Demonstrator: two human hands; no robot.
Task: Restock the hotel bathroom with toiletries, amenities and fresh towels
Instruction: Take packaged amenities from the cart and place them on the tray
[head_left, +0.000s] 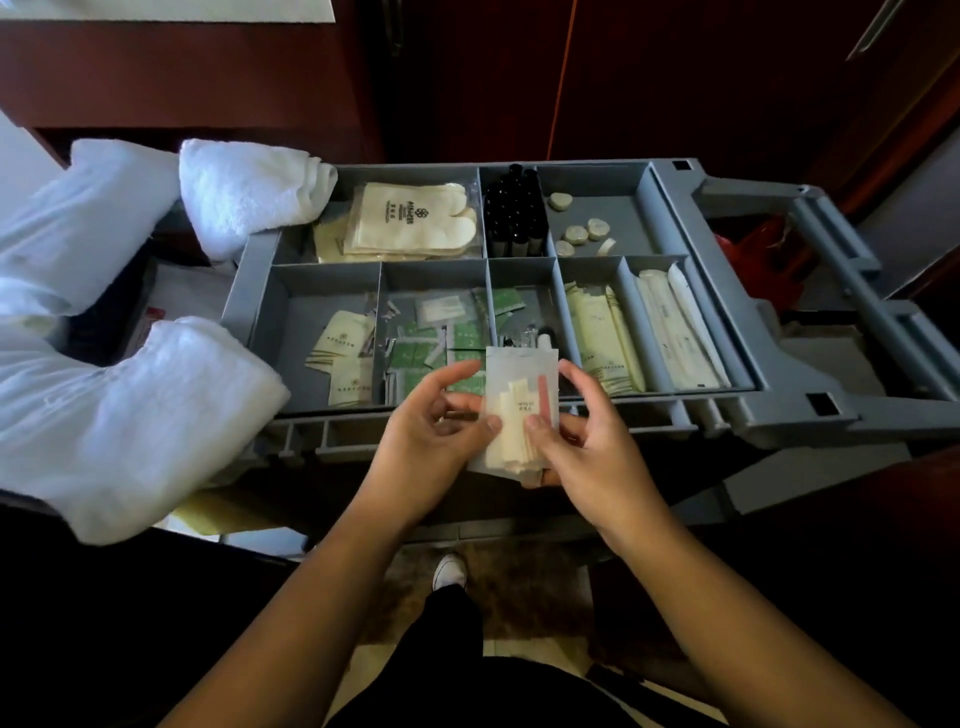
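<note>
Frosted sachet pouch: left hand and right hand both pinch its sides, thumbs in front; the printed label inside is too blurred to read.

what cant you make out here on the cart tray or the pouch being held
All in the head view:
1. The pouch: print too small and blurred; left hand and right hand cover its lower end.
2. The dark bottles: labels lost in shadow.
3. The red item: mostly hidden behind the cart handle.
</note>
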